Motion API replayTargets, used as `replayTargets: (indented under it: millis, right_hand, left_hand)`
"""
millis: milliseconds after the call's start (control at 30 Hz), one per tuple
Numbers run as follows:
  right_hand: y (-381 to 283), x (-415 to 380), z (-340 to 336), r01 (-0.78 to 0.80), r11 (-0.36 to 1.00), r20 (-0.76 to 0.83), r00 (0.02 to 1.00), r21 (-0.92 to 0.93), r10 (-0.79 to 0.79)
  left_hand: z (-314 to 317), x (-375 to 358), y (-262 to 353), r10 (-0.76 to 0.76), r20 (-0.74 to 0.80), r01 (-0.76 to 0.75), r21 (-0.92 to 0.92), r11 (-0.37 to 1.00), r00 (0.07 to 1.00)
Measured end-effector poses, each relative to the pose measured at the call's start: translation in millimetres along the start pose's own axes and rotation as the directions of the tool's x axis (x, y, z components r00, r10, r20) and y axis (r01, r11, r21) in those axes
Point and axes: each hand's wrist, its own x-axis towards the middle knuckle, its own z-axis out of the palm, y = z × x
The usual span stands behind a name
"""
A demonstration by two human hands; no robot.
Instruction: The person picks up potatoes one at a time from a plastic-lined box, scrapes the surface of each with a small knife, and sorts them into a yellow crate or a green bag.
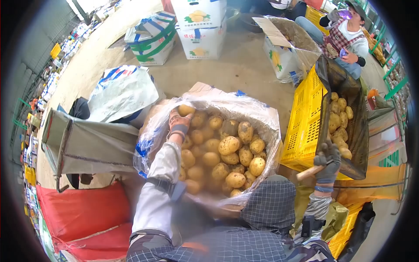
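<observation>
My left hand [179,122], in an orange-and-grey glove, is closed against a potato [186,109] at the upper left of a plastic-lined box [273,126]. Many potatoes [229,145] fill this box; those on its left side look hazy through the plastic. My right hand [327,162], in a grey glove, is wrapped round a wooden handle [309,173] beside the near end of a yellow crate [301,118]. More potatoes [339,118] lie in the crate's dark lining, just beyond my right hand. The far end of the handle's tool is hidden.
A seated person [349,41] in a checked apron is at the upper right, near an open carton [279,59]. White cartons [200,41] stand at the top. Red fabric [83,214] lies lower left, below a grey cloth panel [96,146].
</observation>
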Motion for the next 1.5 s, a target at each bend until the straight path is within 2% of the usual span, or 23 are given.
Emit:
replayTargets:
  millis: [133, 233, 267, 300, 333, 367, 433, 500, 533, 633, 667, 767, 800, 900, 1000, 1100, 1200, 1267, 1300, 1333, 1433, 1467, 1500]
  right_hand:
    - [34.0, -11.2, 52.5, -0.107, 0.993, 0.203, 0.972, -0.055, 0.116]
    - [51.5, -40.1, 119.3, -0.188, 0.966, 0.170, 0.961, -0.180, 0.219]
    - [58.1, -45.0, 131.2, -0.184, 0.944, 0.255, 0.933, -0.273, 0.255]
    - [63.9, -47.9, 141.3, -0.166, 0.918, 0.337, 0.894, -0.360, 0.294]
    - [71.1, -50.6, 151.4, -0.139, 0.888, 0.410, 0.848, -0.439, 0.335]
    - [79.8, -54.4, 160.5, -0.148, 0.882, 0.443, 0.820, -0.448, 0.363]
    - [99.6, -65.0, 173.4, -0.174, 0.859, 0.492, 0.758, -0.481, 0.429]
    - [120.9, -75.1, 181.6, -0.185, 0.832, 0.521, 0.703, -0.524, 0.484]
    - [130.2, -81.5, 183.1, -0.189, 0.815, 0.524, 0.682, -0.547, 0.510]
    - [144.0, -98.0, 187.1, -0.083, 0.879, 0.653, 0.638, -0.470, 0.409]
    - [149.6, -102.4, 186.1, -0.043, 0.896, 0.678, 0.637, -0.442, 0.365]
    - [153.2, -104.1, 181.6, 0.447, 0.596, 0.696, 0.658, -0.667, 0.285]
    - [140.7, -104.7, 180.4, 0.427, 0.537, 0.654, 0.670, -0.727, 0.353]
    - [149.9, -108.8, 176.2, 0.636, 0.208, 0.669, 0.720, -0.743, 0.184]
    - [137.0, -109.8, 200.2, 0.678, -0.167, 0.540, 0.690, -0.716, 0.481]
    - [145.3, -114.6, 203.6, 0.764, -0.300, 0.524, 0.620, -0.570, 0.584]
    - [161.8, -113.5, 181.1, 0.807, -0.071, 0.674, 0.535, -0.587, 0.509]
    - [162.4, -98.0, 176.7, 0.716, 0.237, 0.736, 0.540, -0.657, 0.409]
    - [158.5, -90.3, 172.6, 0.364, 0.550, 0.651, 0.543, -0.752, 0.530]
    - [142.5, -87.3, 185.1, -0.093, 0.694, 0.552, 0.535, -0.713, 0.639]
    - [155.5, -83.0, 177.6, -0.401, 0.793, 0.681, 0.416, -0.458, 0.603]
    - [161.5, -86.1, 176.5, -0.195, 0.834, 0.691, 0.479, -0.517, 0.541]
    - [159.7, -85.8, 172.3, -0.268, 0.815, 0.656, 0.491, -0.513, 0.574]
  left_hand:
    - [-27.6, -10.0, 55.5, 0.056, 0.192, -0.100, 0.227, 0.969, 0.980]
    - [-12.4, 10.4, 27.8, 0.095, 0.082, -0.109, 0.185, 0.977, 0.992]
    - [-35.5, 1.7, 30.2, 0.060, 0.169, -0.060, -0.005, 0.998, 0.984]
    - [-45.5, -6.9, 26.9, 0.033, 0.366, 0.117, -0.381, 0.917, 0.930]
    - [-54.3, -15.8, 21.1, 0.093, 0.541, 0.342, -0.645, 0.683, 0.836]
    - [-60.6, -25.9, 13.1, 0.221, 0.660, 0.573, -0.741, 0.350, 0.718]
    - [-59.9, -64.9, -4.1, 0.171, 0.505, 0.416, -0.826, 0.381, 0.846]
    - [-71.0, -106.5, -10.3, 0.147, 0.549, 0.501, -0.823, 0.268, 0.823]
    - [-91.7, -129.9, -0.7, 0.171, 0.667, 0.653, -0.745, 0.134, 0.726]
    - [-61.1, -175.7, -6.3, 0.002, 0.552, 0.537, -0.812, 0.229, 0.834]
    - [-89.1, -191.1, 15.0, 0.086, 0.653, 0.625, -0.749, 0.219, 0.753]
    - [-90.6, -203.4, 15.1, 0.266, 0.751, 0.759, -0.644, 0.095, 0.604]
    - [-84.0, -203.2, 7.9, 0.310, 0.752, 0.782, -0.622, 0.040, 0.582]
    - [-90.1, -205.0, 16.8, 0.344, 0.686, 0.695, -0.709, 0.119, 0.641]
    - [-97.9, -207.7, 27.1, 0.330, 0.572, 0.485, -0.817, 0.312, 0.751]
    - [-101.1, -205.4, 29.6, 0.363, 0.514, 0.362, -0.837, 0.411, 0.777]
    - [-99.6, -203.5, 32.2, 0.381, 0.423, 0.209, -0.847, 0.488, 0.822]
    - [-96.2, -196.4, 27.7, 0.432, 0.322, 0.090, -0.874, 0.477, 0.843]
    - [-93.6, -197.2, 27.1, 0.461, 0.232, -0.038, -0.863, 0.505, 0.857]
    - [-91.3, -199.5, 29.1, 0.492, 0.142, -0.165, -0.833, 0.528, 0.859]
    - [-89.5, -196.8, 29.8, 0.610, 0.049, -0.374, -0.749, 0.546, 0.791]
    - [-89.8, -197.6, 34.6, 0.634, 0.046, -0.396, -0.746, 0.536, 0.772]
    - [-91.1, -198.9, 39.7, 0.658, 0.043, -0.417, -0.742, 0.525, 0.752]
